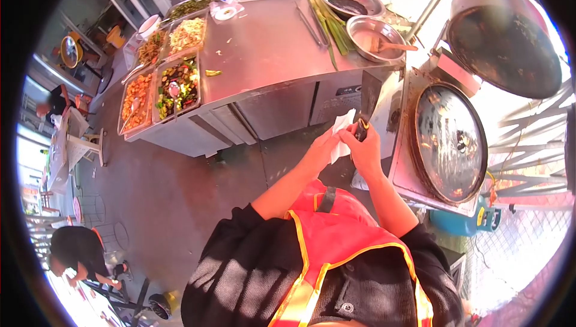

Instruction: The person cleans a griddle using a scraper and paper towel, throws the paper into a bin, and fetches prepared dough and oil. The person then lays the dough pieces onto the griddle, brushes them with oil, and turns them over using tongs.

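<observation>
Both my hands are raised in front of my red apron [342, 210], close together beside the steel counter. My right hand [367, 150] is closed around the dark handle of a broad-bladed knife [371, 96], whose blade points up and away from me. Pinched in my left hand [325, 146] is a white paper tissue [343, 124], up against the knife's handle end. The fingers of my left hand partly hide behind the tissue.
The steel counter [252, 51] carries trays of chopped food [177, 84], green onions [330, 24], tongs [311, 25] and metal bowls [377, 38]. To my right are a round black griddle [451, 141], a raised lid [504, 51] and a gas cylinder [462, 222]. Another person [78, 252] bends over at lower left.
</observation>
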A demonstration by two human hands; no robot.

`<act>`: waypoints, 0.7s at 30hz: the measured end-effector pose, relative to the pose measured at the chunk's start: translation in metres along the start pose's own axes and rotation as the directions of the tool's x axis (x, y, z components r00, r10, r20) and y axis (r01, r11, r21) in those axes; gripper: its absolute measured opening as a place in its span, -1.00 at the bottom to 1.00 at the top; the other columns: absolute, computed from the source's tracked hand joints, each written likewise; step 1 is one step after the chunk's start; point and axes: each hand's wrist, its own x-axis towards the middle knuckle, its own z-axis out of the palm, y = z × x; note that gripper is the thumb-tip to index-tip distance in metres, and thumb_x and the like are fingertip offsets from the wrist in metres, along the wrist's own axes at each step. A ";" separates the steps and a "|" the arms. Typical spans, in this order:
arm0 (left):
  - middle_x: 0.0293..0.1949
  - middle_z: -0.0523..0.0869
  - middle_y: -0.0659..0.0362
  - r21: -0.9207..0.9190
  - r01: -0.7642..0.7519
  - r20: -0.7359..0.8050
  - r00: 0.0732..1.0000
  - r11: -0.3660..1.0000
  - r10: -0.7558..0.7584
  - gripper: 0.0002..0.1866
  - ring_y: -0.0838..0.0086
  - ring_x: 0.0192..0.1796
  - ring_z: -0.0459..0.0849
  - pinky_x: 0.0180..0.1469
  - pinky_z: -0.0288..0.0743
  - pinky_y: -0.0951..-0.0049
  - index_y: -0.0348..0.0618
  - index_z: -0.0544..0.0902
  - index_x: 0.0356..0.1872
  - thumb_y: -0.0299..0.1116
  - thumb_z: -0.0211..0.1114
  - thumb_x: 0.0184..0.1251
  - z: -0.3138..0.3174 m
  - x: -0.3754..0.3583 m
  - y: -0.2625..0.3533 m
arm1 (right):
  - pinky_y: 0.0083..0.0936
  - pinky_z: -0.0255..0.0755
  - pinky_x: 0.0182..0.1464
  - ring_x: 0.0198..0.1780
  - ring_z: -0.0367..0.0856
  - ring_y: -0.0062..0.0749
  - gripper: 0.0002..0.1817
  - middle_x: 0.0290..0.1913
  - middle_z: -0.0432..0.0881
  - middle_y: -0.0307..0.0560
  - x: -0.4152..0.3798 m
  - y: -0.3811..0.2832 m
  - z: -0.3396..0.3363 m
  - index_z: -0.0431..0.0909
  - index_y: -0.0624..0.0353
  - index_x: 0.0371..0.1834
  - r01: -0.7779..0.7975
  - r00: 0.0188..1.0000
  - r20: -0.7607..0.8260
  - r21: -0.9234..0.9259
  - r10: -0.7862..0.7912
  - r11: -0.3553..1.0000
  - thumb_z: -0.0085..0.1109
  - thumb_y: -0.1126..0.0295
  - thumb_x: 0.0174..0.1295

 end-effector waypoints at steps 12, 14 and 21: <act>-0.04 0.61 0.22 -0.060 0.240 0.201 0.954 0.969 -0.224 -0.63 0.58 -0.04 0.60 0.00 0.44 0.52 -0.24 0.45 0.15 -0.25 -0.04 0.48 0.040 0.041 -0.033 | -0.62 0.35 -0.33 -0.43 0.44 -0.64 -0.84 -0.44 0.55 -0.27 -0.018 0.003 -0.063 0.44 0.19 -0.42 -0.060 0.962 -0.263 0.081 0.079 0.995 0.28 0.49 0.07; -0.03 0.61 0.20 0.014 0.234 0.210 0.950 0.972 -0.232 -0.64 0.56 -0.04 0.61 0.02 0.44 0.51 -0.26 0.44 0.15 -0.26 -0.05 0.48 0.057 0.047 -0.042 | -0.61 0.34 -0.35 -0.44 0.41 -0.65 -0.83 -0.48 0.52 -0.27 -0.021 0.017 -0.079 0.43 0.20 -0.43 -0.041 0.945 -0.326 -0.066 0.017 0.997 0.28 0.47 0.07; 0.00 0.61 0.14 -0.180 0.370 0.228 0.917 0.911 -0.328 -0.64 0.48 0.02 0.61 0.11 0.44 0.46 -0.28 0.43 0.15 -0.28 -0.04 0.47 0.101 0.080 -0.078 | -0.58 0.29 -0.41 -0.48 0.37 -0.65 -0.79 -0.54 0.46 -0.29 -0.021 0.045 -0.148 0.39 0.17 -0.49 -0.071 0.921 -0.374 0.109 0.107 0.991 0.29 0.45 0.05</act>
